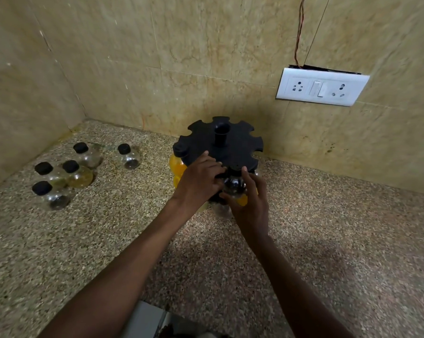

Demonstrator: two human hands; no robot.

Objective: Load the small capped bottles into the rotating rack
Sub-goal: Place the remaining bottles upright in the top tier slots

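A black rotating rack (240, 140) with notched slots and a centre post stands on the counter near the back wall. A yellow-filled bottle (178, 167) hangs in its left slot. My right hand (251, 203) grips a clear black-capped bottle (234, 185) at the rack's front edge. Beside it, my left hand (198, 179) rests on the rack's front rim, fingers touching that bottle's neck. Several more capped bottles stand on the counter at the left, among them an amber one (78, 175) and a clear one (130, 156).
The speckled granite counter (328, 240) runs into a tiled corner at the back left. A white socket plate (321, 87) with loose wires hangs on the wall to the right. More bottles hang in the rack's lower tier behind my hands.
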